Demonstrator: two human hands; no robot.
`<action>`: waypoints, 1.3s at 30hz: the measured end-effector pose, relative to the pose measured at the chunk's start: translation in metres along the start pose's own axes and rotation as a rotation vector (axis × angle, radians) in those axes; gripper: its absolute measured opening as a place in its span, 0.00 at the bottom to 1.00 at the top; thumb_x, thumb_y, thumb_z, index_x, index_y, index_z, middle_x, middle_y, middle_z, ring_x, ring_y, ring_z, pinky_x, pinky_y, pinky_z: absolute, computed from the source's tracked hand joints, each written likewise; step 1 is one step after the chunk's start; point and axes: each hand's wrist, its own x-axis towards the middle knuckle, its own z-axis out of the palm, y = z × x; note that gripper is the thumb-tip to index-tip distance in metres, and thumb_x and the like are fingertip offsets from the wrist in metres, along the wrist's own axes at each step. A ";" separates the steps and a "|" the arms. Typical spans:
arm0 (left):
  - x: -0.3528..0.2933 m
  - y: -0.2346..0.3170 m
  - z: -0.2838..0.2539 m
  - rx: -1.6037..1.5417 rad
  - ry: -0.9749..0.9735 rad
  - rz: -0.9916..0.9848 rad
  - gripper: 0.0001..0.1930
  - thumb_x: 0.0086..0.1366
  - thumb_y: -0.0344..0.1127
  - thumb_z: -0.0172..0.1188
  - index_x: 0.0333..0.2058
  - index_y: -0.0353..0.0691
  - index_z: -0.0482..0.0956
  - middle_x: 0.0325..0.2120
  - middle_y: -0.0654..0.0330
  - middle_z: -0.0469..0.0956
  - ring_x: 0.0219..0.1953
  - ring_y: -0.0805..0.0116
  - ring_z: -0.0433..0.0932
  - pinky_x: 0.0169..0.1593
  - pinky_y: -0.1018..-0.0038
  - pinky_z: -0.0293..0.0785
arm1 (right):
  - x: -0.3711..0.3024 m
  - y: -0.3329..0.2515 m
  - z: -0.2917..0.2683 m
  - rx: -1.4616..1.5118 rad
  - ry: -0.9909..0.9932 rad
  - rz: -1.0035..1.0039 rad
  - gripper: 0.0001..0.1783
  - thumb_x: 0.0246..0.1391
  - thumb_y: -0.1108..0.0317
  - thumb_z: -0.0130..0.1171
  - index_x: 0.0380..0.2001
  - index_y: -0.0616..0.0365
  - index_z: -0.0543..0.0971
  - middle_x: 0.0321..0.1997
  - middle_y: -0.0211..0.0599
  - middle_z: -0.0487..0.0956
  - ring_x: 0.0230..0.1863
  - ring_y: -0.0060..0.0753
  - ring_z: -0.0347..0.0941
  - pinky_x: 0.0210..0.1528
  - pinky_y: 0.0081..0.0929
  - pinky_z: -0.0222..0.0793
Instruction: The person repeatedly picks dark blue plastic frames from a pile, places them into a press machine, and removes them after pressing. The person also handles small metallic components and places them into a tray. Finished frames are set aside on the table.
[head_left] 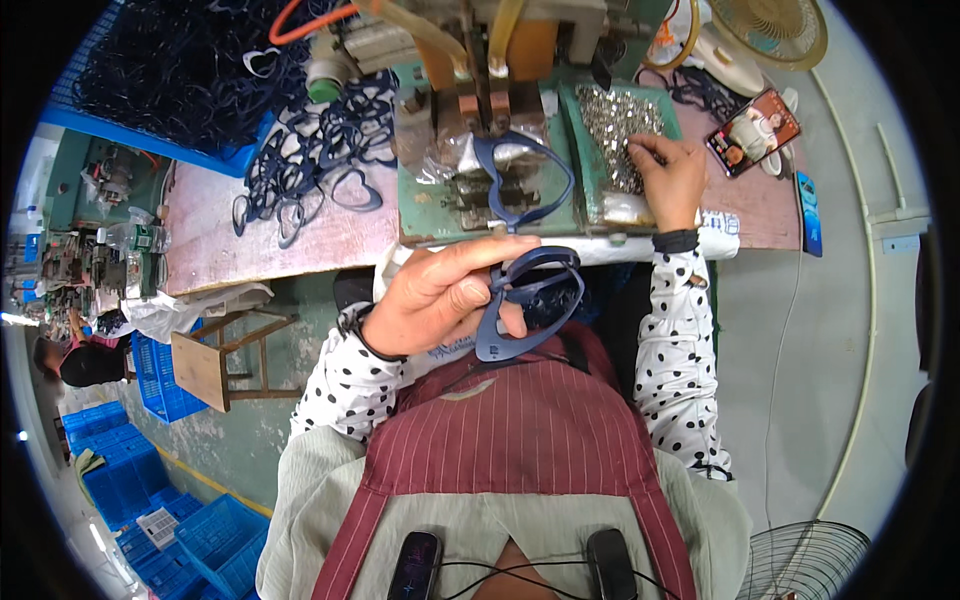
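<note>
My left hand (pixel 440 295) is closed round dark blue eyeglass frames (pixel 497 335) with cat-eye rims, at least two by the look of the overlapping rims. Just beyond its stretched forefinger, another blue eyeglass frame (pixel 560 205) rests at the front of a green press machine (pixel 420 205); I cannot tell whether the fingertip touches it. To the right, my right hand (pixel 672 180) reaches over a green tray (pixel 588 190) of small shiny metal parts (pixel 620 120). Its thumb and forefinger come together at the heap; what they pinch is too small to make out.
Loose blue frames (pixel 325 150) lie left of the machine, below a blue crate (pixel 215 155) heaped with more. A phone (pixel 752 132) leans at the table's right, near a fan (pixel 775 30). A wooden stool (pixel 205 370) and blue baskets (pixel 225 540) stand on the left floor.
</note>
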 end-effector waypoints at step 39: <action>0.020 0.064 -0.027 -0.585 0.357 0.093 0.36 0.68 0.67 0.38 0.50 0.34 0.70 0.23 0.59 0.72 0.13 0.76 0.57 0.17 0.82 0.55 | -0.014 -0.147 -0.015 0.943 -0.087 -0.017 0.29 0.43 0.75 0.67 0.49 0.65 0.69 0.29 0.34 0.81 0.33 0.21 0.74 0.42 0.21 0.69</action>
